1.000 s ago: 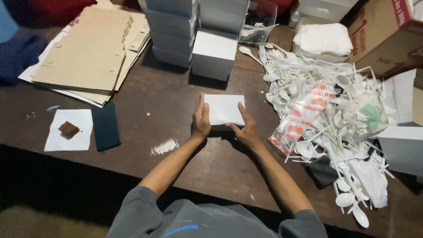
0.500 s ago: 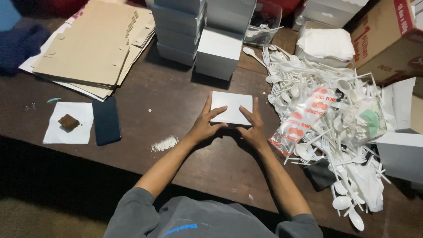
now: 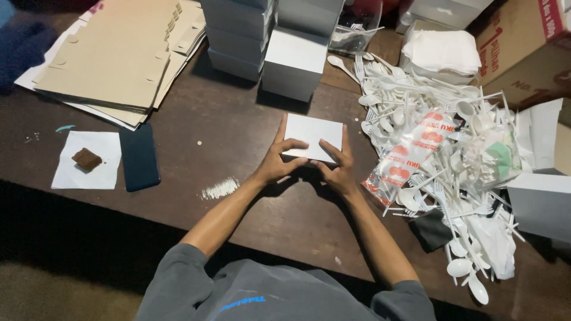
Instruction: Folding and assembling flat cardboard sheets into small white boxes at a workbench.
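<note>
From the head camera, a small white box (image 3: pixel 313 136) sits on the dark wooden table (image 3: pixel 238 128), a little above the middle of the frame. The left hand (image 3: pixel 278 161) grips its left side, thumb running up along the left edge and fingers curled over the near part of the lid. The right hand (image 3: pixel 336 166) holds the right side the same way, fingers bent over the near edge and thumb along the right edge. The fingertips of the two hands are near each other at the front of the box.

Just above the box, at the top centre, stand stacks of finished white boxes (image 3: pixel 270 41). To the upper left lies a pile of flat brown cardboard sheets (image 3: pixel 113 56). At the left, a dark phone (image 3: pixel 139 157) lies just beside a white paper square (image 3: pixel 87 169) carrying a small brown piece (image 3: pixel 87 159). A smear of white crumbs (image 3: pixel 220 189) lies left of the left forearm. Filling the right of the frame is a heap of white plastic spoons and forks (image 3: pixel 434 154), with a red-printed clear packet (image 3: pixel 410 156) lying on it close to the right hand. A stack of white napkins (image 3: pixel 443 52) and a brown carton (image 3: pixel 523 50) sit at the upper right.
</note>
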